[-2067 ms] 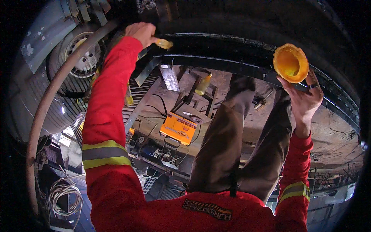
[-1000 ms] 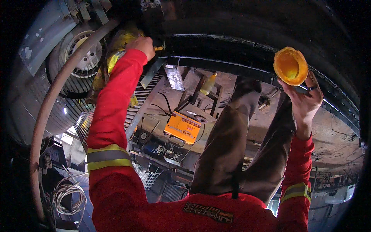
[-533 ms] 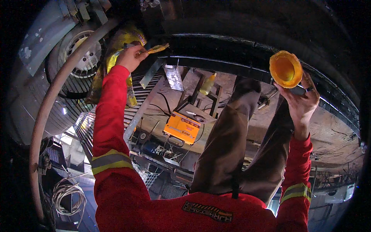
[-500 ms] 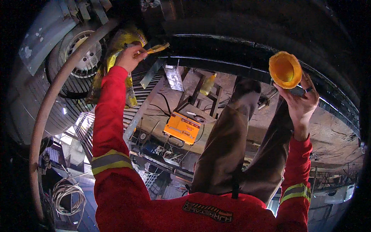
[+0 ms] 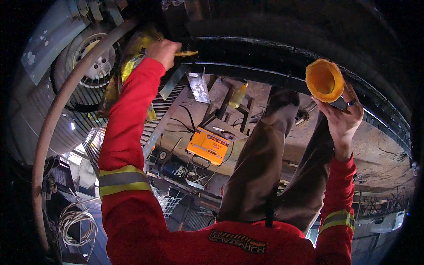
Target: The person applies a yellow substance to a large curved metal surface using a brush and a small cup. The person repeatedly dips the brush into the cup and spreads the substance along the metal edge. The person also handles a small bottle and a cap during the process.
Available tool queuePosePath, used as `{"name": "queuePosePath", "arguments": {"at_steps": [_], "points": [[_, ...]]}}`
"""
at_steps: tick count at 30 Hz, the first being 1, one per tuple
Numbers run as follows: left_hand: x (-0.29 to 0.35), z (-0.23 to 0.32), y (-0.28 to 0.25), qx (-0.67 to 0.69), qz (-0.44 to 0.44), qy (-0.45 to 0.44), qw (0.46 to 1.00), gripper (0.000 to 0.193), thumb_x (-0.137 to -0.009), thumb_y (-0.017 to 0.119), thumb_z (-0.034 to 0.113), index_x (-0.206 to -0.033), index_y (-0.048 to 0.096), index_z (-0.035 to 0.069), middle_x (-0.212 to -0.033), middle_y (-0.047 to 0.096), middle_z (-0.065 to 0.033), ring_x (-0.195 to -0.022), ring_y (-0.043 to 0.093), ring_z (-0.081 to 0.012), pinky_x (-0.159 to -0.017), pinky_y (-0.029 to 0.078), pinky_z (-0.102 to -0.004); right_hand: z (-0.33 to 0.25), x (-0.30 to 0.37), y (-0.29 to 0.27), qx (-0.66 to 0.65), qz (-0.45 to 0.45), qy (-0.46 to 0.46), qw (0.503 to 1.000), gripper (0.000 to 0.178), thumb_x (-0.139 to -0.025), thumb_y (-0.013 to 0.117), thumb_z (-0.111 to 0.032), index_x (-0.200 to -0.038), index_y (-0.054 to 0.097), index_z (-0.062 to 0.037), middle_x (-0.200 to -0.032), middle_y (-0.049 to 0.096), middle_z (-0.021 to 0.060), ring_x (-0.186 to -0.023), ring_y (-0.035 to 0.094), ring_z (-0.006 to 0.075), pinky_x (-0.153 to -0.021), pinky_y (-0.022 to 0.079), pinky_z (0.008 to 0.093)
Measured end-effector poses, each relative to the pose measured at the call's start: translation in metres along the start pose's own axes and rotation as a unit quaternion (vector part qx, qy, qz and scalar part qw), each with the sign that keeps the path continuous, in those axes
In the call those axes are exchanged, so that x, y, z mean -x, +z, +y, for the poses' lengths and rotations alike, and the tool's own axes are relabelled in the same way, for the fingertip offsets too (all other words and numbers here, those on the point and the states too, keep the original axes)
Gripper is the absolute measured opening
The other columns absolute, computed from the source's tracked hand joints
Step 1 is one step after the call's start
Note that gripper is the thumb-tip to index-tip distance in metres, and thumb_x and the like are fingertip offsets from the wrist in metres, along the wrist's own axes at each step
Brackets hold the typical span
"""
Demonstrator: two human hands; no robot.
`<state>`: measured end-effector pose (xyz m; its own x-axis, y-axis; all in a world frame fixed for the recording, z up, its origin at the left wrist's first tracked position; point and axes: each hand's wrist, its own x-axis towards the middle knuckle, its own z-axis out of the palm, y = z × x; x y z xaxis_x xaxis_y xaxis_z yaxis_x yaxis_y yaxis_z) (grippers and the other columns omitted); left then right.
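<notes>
My left hand (image 5: 163,52) is closed round a narrow tool smeared with yellow (image 5: 187,54). Its kind is not clear, and the part inside my fist is hidden. The tool's tip points right, close to a long dark metal beam (image 5: 247,53). Off to the right, my right hand (image 5: 342,110) grips a small yellow cup (image 5: 325,80) with a rough, uneven rim. The cup's mouth faces the camera and its inside is coated yellow-orange. A ring shows on one finger of this hand.
Behind my left forearm lie a yellow bag (image 5: 129,66) and a wheel (image 5: 95,57), with a curved brown pipe (image 5: 55,119) alongside. Below are an orange box-shaped machine (image 5: 208,146), a bottle of yellowish liquid (image 5: 238,96), a metal plate (image 5: 198,88) and a coiled cable (image 5: 77,225).
My left hand has moved a little right and up, turning so its back shows and the tool lies more level. My right hand and the cup have barely shifted.
</notes>
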<state>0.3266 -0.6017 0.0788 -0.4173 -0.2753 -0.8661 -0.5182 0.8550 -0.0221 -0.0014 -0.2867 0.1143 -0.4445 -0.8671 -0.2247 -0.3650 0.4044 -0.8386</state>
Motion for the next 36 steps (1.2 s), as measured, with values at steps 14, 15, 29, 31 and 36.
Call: {"name": "queuePosePath", "arguments": {"at_steps": [14,15,29,31,36], "points": [[-0.026,0.027,-0.031,0.043,-0.071,0.094,0.992,0.022,-0.066,0.069,0.005,-0.086,0.063,0.011,-0.09,0.065,-0.0123,-0.093,0.061,-0.0327,-0.077,0.048,-0.045,-0.002,-0.003,-0.003,0.017,-0.01,0.007,1.0,0.064,-0.058,0.086,-0.006,-0.118,0.061,-0.0028,-0.112,0.065,0.0121,-0.101,0.064,0.0235,-0.086,0.053,0.0325],[-0.028,0.024,-0.033,0.039,-0.055,0.091,0.994,0.021,-0.065,0.068,0.003,-0.084,0.063,0.012,-0.088,0.065,-0.0116,-0.091,0.061,-0.032,-0.077,0.048,-0.0447,0.002,-0.002,-0.002,0.015,-0.006,0.007,1.0,0.064,-0.058,0.086,-0.006,-0.117,0.061,-0.003,-0.112,0.065,0.0121,-0.1,0.065,0.0235,-0.086,0.053,0.0324],[-0.005,0.01,0.001,-0.166,-0.077,0.118,0.976,0.022,-0.076,0.058,0.011,-0.096,0.068,0.014,-0.082,0.067,-0.0137,-0.082,0.066,-0.0302,-0.067,0.052,-0.0437,0.006,-0.011,0.004,-0.014,-0.015,-0.001,1.0,0.062,-0.06,0.085,-0.007,-0.116,0.062,-0.0028,-0.111,0.066,0.0126,-0.099,0.065,0.024,-0.086,0.053,0.0323],[0.011,0.012,-0.014,-0.144,-0.056,0.12,0.981,0.02,-0.076,0.058,0.009,-0.092,0.069,0.014,-0.082,0.068,-0.0124,-0.08,0.067,-0.0291,-0.067,0.053,-0.0423,0.003,-0.012,0.005,-0.005,-0.011,-0.004,1.0,0.062,-0.06,0.086,-0.007,-0.116,0.062,-0.0028,-0.11,0.066,0.0127,-0.099,0.065,0.0239,-0.086,0.053,0.0323],[0.016,0.001,-0.068,-0.042,-0.083,0.041,0.995,0.028,-0.07,0.062,0.003,-0.097,0.066,0.012,-0.088,0.067,-0.0141,-0.088,0.064,-0.0328,-0.073,0.05,-0.0441,0.005,-0.012,0.007,-0.019,-0.014,0.012,1.0,0.062,-0.059,0.086,-0.006,-0.116,0.062,-0.0022,-0.11,0.065,0.013,-0.099,0.065,0.0239,-0.086,0.053,0.0325]]}}
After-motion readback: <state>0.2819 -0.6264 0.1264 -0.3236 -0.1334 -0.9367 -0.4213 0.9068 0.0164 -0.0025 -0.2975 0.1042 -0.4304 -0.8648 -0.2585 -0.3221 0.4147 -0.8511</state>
